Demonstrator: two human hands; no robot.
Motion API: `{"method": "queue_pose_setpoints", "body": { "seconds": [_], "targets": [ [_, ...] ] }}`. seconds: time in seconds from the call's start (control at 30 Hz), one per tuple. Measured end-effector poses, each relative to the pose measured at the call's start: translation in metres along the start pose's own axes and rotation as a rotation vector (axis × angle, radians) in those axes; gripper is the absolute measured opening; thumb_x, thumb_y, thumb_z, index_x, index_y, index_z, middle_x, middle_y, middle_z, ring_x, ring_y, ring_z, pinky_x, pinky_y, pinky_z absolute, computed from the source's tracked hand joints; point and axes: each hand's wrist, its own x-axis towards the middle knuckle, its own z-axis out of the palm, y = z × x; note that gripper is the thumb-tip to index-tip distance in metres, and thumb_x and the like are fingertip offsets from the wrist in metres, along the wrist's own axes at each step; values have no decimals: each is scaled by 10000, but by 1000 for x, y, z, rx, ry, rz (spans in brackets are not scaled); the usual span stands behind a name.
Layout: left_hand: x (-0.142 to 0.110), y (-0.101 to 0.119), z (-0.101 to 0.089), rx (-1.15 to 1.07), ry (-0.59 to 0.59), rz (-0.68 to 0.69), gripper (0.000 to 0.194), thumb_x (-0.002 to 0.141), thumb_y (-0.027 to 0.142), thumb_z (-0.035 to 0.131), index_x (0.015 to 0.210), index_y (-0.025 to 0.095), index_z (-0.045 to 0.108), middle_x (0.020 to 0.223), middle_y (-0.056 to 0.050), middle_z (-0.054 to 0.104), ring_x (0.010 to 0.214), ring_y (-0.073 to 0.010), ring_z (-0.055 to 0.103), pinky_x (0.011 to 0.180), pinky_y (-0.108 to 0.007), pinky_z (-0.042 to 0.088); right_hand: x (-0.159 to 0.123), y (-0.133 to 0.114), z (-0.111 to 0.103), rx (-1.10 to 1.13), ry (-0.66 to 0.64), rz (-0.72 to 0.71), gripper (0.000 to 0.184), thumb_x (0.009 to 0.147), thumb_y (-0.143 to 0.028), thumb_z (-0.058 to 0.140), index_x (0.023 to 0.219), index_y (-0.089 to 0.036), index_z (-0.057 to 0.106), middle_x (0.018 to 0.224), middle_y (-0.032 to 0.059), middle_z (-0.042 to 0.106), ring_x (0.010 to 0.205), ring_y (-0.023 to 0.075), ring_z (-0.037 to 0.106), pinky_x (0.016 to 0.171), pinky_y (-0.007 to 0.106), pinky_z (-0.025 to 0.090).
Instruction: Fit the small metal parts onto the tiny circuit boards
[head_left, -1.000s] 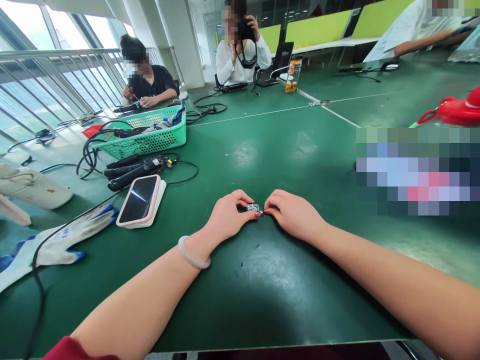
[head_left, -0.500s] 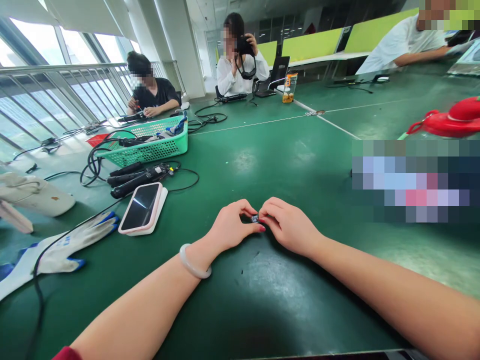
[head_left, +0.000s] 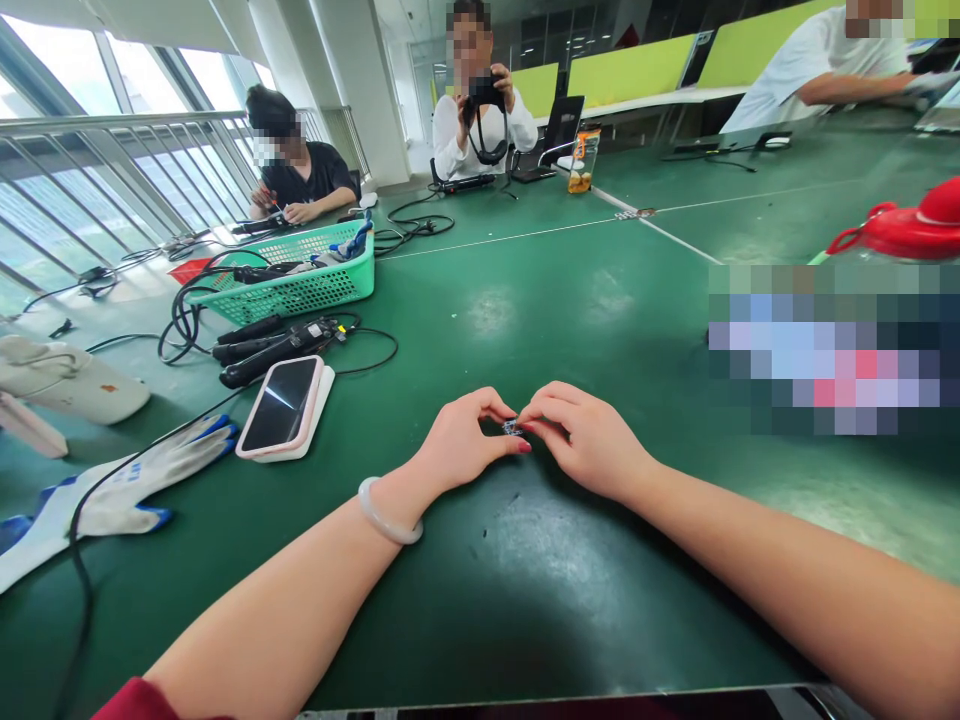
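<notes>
Between my two hands is a small dark-and-white piece (head_left: 512, 427), perhaps a tiny circuit board; its kind is too small to make out. My left hand (head_left: 463, 440), with a pale bangle (head_left: 386, 515) on its wrist, is closed in a pinch around the piece, thumb below and fingers above. From the other side my right hand (head_left: 581, 435) pinches at the piece's right edge with thumb and fingertips. Part of the piece is covered by the fingers. Both hands rest low over the green table (head_left: 540, 560).
Left of my hands lie a phone (head_left: 281, 405), a work glove (head_left: 150, 480) and black corded tools (head_left: 281, 345). Behind them is a green basket (head_left: 300, 285) with cables. A red-lidded object (head_left: 915, 225) stands at right. Three other people (head_left: 484, 110) sit around the table.
The small piece looks slightly turned between my fingers, and the right fingertips have shifted a little on it. The view has tipped slightly. The person with the camera has changed head pose.
</notes>
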Motion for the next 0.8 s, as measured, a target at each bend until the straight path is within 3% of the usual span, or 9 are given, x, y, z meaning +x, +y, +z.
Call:
{"method": "queue_pose_setpoints", "body": {
  "seconds": [0.23,0.37,0.6,0.8],
  "targets": [
    [0,0,-1,18,-17,39,290,614,323,789,774,190,587,826,1,668,819,-162,615,780,-306,464,2,-2,-2,72,19,122,62,818,-186,587,812,-217,640,796,4,616,643,121,528,600,261,427],
    [0,-2,-2,79,17,22,273,619,327,783,784,203,604,829,4,681,837,-175,617,784,-320,456,3,5,-4,72,20,208,102,834,-200,553,784,-212,641,739,-4,612,618,122,515,595,267,421],
    [5,-6,-2,-38,73,-108,271,688,390,720,803,184,587,816,-24,688,764,-155,623,727,-298,460,2,14,0,-82,-176,201,90,834,-259,595,833,-213,673,889,26,639,808,164,596,741,307,461],
    [6,-6,-2,-26,82,-123,292,641,353,757,807,187,583,839,-23,690,790,-160,617,747,-305,454,2,10,3,-149,-227,173,142,870,-216,549,789,-212,665,871,17,640,758,149,606,712,290,465]
  ]
}}
